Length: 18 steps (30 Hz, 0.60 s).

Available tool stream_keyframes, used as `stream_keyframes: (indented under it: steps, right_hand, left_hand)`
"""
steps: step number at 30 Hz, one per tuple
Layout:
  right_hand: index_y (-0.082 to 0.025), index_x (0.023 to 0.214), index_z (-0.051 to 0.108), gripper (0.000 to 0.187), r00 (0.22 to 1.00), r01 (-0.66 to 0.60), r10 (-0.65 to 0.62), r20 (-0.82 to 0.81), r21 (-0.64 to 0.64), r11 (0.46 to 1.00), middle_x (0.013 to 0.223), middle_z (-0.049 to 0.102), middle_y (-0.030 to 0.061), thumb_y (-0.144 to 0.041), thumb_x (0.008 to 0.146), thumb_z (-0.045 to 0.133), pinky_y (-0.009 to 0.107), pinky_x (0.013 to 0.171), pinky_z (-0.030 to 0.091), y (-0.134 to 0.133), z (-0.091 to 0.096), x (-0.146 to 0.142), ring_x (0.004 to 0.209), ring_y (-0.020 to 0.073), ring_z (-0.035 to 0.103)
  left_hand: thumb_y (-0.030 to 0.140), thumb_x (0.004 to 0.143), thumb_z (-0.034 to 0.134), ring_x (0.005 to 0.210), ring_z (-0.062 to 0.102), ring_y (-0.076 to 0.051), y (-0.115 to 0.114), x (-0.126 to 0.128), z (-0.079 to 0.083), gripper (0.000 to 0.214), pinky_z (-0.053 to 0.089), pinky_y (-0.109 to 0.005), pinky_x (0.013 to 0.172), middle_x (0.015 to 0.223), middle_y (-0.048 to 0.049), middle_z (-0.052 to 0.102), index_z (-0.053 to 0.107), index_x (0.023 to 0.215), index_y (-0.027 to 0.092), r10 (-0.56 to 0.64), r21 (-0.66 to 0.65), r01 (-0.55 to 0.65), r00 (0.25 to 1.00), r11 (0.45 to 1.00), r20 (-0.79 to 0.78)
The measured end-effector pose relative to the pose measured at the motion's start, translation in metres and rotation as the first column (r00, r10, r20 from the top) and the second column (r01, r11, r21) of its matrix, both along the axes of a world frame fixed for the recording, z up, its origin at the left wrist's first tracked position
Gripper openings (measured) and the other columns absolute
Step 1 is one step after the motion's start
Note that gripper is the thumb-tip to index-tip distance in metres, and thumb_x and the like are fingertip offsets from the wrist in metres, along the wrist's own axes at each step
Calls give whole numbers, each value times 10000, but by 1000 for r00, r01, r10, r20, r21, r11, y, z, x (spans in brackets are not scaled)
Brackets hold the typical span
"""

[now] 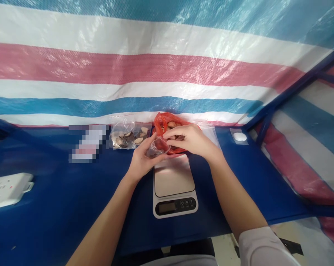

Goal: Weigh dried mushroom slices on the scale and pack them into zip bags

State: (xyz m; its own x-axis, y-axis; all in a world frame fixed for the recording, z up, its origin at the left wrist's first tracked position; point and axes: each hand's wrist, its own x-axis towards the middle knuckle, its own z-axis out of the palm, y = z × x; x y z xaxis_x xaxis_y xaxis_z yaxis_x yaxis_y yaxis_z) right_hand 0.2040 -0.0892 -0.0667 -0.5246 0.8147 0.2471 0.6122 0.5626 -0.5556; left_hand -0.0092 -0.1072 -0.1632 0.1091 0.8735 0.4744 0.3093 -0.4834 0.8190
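Note:
My left hand (145,162) grips a small transparent plastic bag (157,147) holding a few dark pieces. My right hand (188,139) hangs just above a red plastic bag (163,123), its fingers curled close to the small bag's mouth. Whether those fingers pinch anything is hidden. Brown and cream dried slices (171,125) show inside the red bag. To its left lies a transparent bag of similar slices (129,136). Below my hands stands a silver digital kitchen scale (174,184), its platform partly under the red bag.
All this rests on a blue table (58,207). A white power strip (9,190) lies at the left edge, a pixelated flat item (88,144) at the back, and a small white round object (239,136) at the back right. Striped tarpaulin (156,70) walls the back and right.

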Motion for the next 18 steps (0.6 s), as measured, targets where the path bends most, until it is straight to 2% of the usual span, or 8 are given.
stream_keyframes:
  steps: [3,6,10,13,18]
  right_hand:
    - [-268,1089,801,216,998,45,-46,-35,-29,999,1068,795,9,-254,926,659,304,861,544,11,-4,19,898,177,737]
    - [-272,1053,810,201,989,134,-132,63,-20,991,1073,797,7,-226,913,674,300,894,529,21,-14,28,937,185,739]
    - [-292,1070,806,194,942,172,-156,299,-28,985,1110,789,28,-283,919,685,295,869,518,27,-26,21,999,203,723]
    - [-296,1144,782,241,880,181,-172,443,22,983,1144,775,59,-346,945,656,324,858,517,28,-35,12,1045,237,707]
    - [-288,1179,757,272,840,160,-173,514,70,985,1238,736,70,-329,973,584,331,837,529,31,-48,6,1143,267,669]
  left_hand:
    - [521,711,854,1228,656,-315,1,-2,-1,767,479,-490,1115,1304,-124,711,635,1379,214,58,-10,-58,998,998,23]
    - [528,718,847,1224,657,-317,2,-4,-2,769,467,-492,1127,1293,-134,714,636,1382,203,83,-43,-81,995,996,51]
    - [511,731,846,1184,672,-307,3,-5,-4,765,472,-491,1121,1250,-139,727,628,1394,197,93,-63,-89,993,994,67]
    - [505,734,847,1164,679,-301,3,-5,-5,764,487,-485,1104,1217,-136,737,625,1397,198,84,-57,-80,994,995,74]
    - [501,730,852,1161,681,-310,3,-3,-4,732,492,-494,1097,1215,-134,738,651,1368,204,80,-43,-77,994,996,77]
